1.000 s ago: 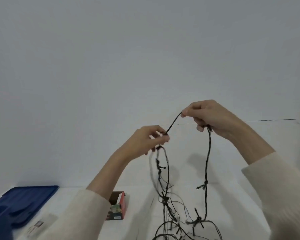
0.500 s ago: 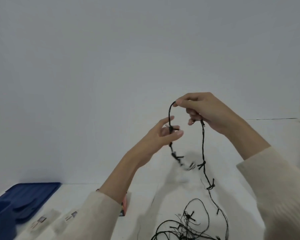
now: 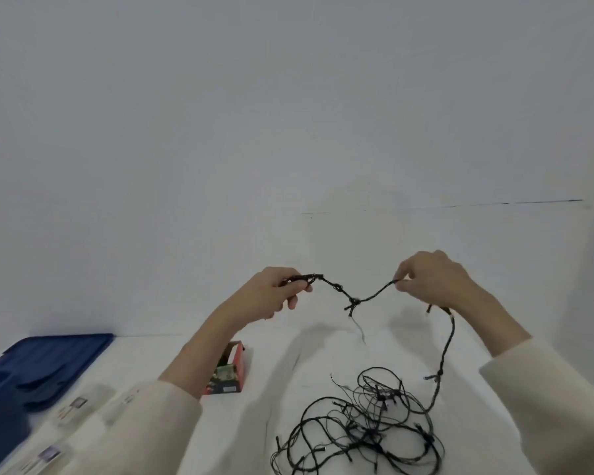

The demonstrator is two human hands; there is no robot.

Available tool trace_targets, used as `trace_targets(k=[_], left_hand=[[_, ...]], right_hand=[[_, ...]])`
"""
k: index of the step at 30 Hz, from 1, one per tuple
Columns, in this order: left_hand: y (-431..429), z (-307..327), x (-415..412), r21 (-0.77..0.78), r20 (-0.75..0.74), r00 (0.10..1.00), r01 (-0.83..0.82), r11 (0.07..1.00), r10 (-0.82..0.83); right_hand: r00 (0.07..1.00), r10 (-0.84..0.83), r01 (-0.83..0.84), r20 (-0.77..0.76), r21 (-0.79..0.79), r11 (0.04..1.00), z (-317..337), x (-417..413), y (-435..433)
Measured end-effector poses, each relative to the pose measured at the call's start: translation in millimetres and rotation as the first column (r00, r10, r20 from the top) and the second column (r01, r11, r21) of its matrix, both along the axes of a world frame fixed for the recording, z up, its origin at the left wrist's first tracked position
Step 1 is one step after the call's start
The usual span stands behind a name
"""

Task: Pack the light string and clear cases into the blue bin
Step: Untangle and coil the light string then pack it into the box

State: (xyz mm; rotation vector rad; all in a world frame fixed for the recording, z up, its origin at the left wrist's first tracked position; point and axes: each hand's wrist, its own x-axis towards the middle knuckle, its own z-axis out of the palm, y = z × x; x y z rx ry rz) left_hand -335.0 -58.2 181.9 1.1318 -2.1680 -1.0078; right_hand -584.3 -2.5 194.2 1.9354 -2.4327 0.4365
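Up in the air over the white tabletop (image 3: 271, 399) with the thin black wire light string (image 3: 355, 301), stretched between two hands and sagging in a shallow dip. Gripping a bunched bit of it in the left hand (image 3: 271, 293), fingers curled tight around the wire. Pinching the other end of the span in the right hand (image 3: 432, 279), thumb and forefinger closed on it, more wire trailing out below the palm. Down from there into a loose tangle on the table, near and right of centre. Just behind the left forearm, a small red cardboard box (image 3: 234, 371), lying with one end open. Over at the near left, flat clear plastic cases (image 3: 79, 406) on the table, blurred. At the left edge, the blue plastic bin (image 3: 0, 423), only partly in frame, and on its far side a flat blue plastic panel (image 3: 62, 351). String well apart from the bin, off to the right.
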Motion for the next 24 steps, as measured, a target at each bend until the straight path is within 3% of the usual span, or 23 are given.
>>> trace_targets(k=[1,2,4,5,6,9,11,15,18,24], left_hand=[[2,-2,-10,-0.055,0.067,0.997,0.042,0.998,-0.038],[5,-3,-23,-0.113,0.121,0.989,0.094,0.989,-0.08],[11,-8,-47,-0.213,0.162,0.979,0.155,0.965,-0.121],[13,-12,-55,-0.244,0.153,0.982,0.145,0.959,-0.11],[12,-17,-61,-0.26,0.133,0.989,0.105,0.96,-0.073],[1,-48,-62,-0.246,0.082,0.991,-0.082,0.966,0.104],[-5,-82,-55,-0.158,0.156,0.977,-0.119,0.98,0.144],[-1,-151,-48,0.072,0.406,0.912,0.04,0.997,-0.066],[13,-178,-59,0.186,0.405,0.879,0.191,0.964,-0.252],[24,-196,-81,0.061,0.604,0.742,0.319,0.946,-0.29]], right_hand=[[0.993,0.118,-0.12,0.032,0.105,0.987,-3,8,4],[0.953,0.235,-0.266,0.193,0.157,0.951,-5,17,8],[0.708,0.371,-0.515,0.601,0.079,0.854,-12,32,13],[0.614,0.386,-0.53,0.689,-0.003,0.848,-19,34,13],[0.609,0.344,-0.451,0.715,-0.045,0.892,-25,33,12],[0.713,0.138,-0.195,0.687,0.005,0.981,-33,10,15],[0.693,0.072,-0.122,0.717,0.019,0.992,-33,-10,21],[0.637,0.025,0.001,0.77,-0.033,0.999,-31,-40,30],[0.653,0.012,-0.002,0.757,-0.015,1.0,-35,-45,31],[0.693,0.036,-0.084,0.72,0.032,0.996,-51,-38,30]])
